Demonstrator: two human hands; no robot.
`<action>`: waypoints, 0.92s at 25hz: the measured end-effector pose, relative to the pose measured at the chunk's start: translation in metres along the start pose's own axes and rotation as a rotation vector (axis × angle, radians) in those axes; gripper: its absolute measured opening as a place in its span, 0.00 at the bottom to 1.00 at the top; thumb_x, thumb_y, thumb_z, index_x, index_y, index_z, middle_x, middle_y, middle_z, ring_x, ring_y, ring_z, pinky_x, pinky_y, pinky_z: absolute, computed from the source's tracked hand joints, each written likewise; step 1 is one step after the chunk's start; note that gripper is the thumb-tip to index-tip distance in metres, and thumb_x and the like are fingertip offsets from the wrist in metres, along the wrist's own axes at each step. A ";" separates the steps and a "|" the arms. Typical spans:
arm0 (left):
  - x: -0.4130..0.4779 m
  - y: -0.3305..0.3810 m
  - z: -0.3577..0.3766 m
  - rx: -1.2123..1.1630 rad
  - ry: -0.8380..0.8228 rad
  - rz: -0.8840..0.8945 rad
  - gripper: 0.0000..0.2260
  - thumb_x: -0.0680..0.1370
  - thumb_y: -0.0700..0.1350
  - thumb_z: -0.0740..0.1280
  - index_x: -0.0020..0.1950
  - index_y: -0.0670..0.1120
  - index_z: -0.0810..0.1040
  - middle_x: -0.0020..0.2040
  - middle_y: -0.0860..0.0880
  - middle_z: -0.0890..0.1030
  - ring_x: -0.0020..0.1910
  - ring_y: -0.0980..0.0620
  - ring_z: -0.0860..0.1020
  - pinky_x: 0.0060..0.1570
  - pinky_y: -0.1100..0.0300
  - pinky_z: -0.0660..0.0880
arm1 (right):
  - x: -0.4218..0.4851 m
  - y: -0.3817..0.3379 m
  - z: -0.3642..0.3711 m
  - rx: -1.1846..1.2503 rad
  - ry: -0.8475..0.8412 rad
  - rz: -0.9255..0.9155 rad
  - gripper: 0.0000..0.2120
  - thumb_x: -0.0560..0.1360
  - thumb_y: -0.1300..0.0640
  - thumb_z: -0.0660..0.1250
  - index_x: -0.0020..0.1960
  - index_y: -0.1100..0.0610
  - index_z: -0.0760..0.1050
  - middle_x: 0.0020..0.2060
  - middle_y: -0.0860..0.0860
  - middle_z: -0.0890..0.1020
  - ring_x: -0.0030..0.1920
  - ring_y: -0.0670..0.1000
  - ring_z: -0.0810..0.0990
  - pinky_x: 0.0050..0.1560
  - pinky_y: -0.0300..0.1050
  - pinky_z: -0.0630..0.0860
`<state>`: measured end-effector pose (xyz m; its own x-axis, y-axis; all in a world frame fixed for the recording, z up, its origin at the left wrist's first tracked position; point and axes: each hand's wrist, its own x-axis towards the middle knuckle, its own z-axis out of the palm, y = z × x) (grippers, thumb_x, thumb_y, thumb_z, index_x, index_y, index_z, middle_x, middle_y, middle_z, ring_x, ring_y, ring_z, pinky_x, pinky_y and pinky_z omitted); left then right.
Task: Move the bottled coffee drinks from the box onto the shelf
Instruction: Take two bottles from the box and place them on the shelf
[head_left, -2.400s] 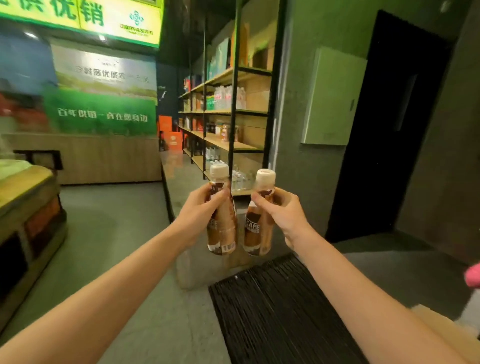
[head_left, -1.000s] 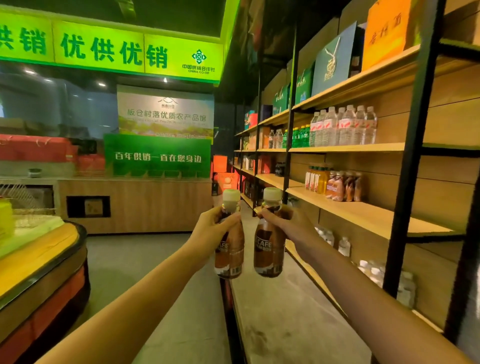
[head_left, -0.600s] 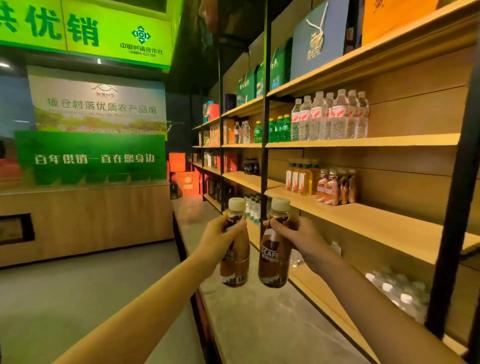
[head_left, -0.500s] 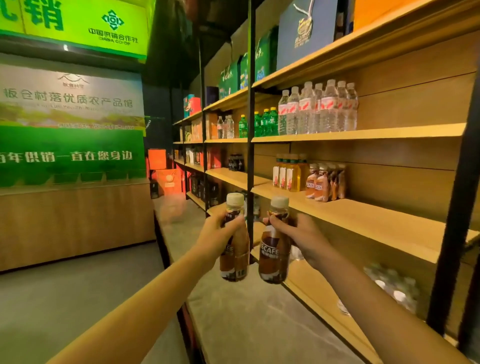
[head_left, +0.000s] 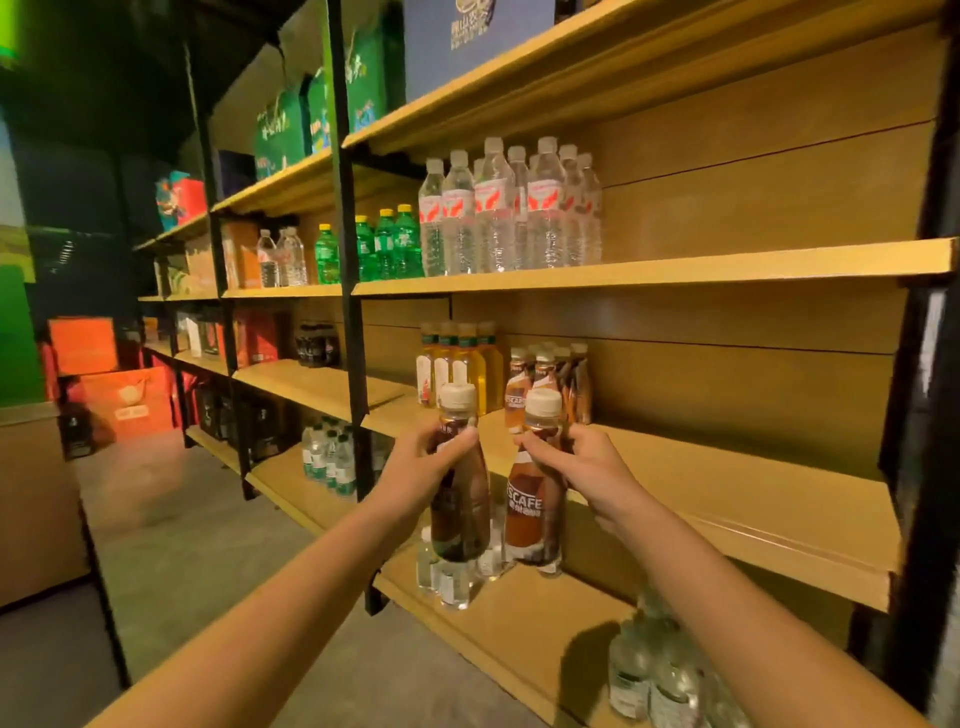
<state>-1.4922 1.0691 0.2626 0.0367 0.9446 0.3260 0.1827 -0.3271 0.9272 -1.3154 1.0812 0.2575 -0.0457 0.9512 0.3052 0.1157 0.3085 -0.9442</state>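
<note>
I hold two brown bottled coffee drinks with cream caps upright, side by side in the air in front of the wooden shelf (head_left: 727, 483). My left hand (head_left: 423, 467) grips the neck of the left coffee bottle (head_left: 462, 514). My right hand (head_left: 584, 462) grips the neck of the right coffee bottle (head_left: 535, 519), whose white label lettering faces me. Both bottles hang just before the shelf's front edge. Several matching coffee bottles (head_left: 550, 384) stand at the back of that shelf board. The box is out of view.
Yellow drink bottles (head_left: 457, 364) stand left of the shelved coffee. Water bottles (head_left: 509, 208) and green bottles (head_left: 384, 249) fill the board above, small water bottles (head_left: 654, 670) the board below. A black upright post (head_left: 350, 312) divides the bays. Orange boxes (head_left: 124, 400) sit far left.
My view has turned right and closed in on the shelf. Both hands, still holding the bottles, now sit right at the front edge of the coffee shelf board.
</note>
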 end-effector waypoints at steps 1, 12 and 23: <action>0.022 -0.006 0.005 -0.004 -0.040 -0.002 0.14 0.76 0.52 0.65 0.60 0.48 0.74 0.54 0.50 0.78 0.55 0.50 0.75 0.55 0.51 0.71 | 0.013 0.004 -0.009 -0.027 0.035 -0.002 0.14 0.72 0.51 0.70 0.55 0.56 0.78 0.48 0.49 0.83 0.50 0.48 0.81 0.41 0.38 0.74; 0.210 -0.052 0.090 -0.173 -0.361 0.115 0.07 0.75 0.49 0.68 0.52 0.52 0.75 0.48 0.56 0.78 0.52 0.54 0.76 0.52 0.56 0.72 | 0.119 0.046 -0.069 -0.143 0.485 0.067 0.16 0.73 0.51 0.69 0.57 0.56 0.77 0.51 0.49 0.83 0.50 0.45 0.80 0.41 0.37 0.72; 0.263 -0.077 0.152 -0.272 -0.387 0.112 0.10 0.73 0.46 0.71 0.53 0.48 0.78 0.45 0.54 0.79 0.49 0.53 0.77 0.51 0.56 0.73 | 0.157 0.063 -0.098 -0.290 0.541 0.148 0.11 0.74 0.52 0.67 0.55 0.55 0.76 0.53 0.53 0.82 0.55 0.51 0.80 0.57 0.48 0.75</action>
<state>-1.3471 1.3462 0.2487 0.4136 0.8266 0.3816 -0.1052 -0.3729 0.9219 -1.2177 1.2509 0.2587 0.4906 0.8301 0.2648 0.3504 0.0903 -0.9322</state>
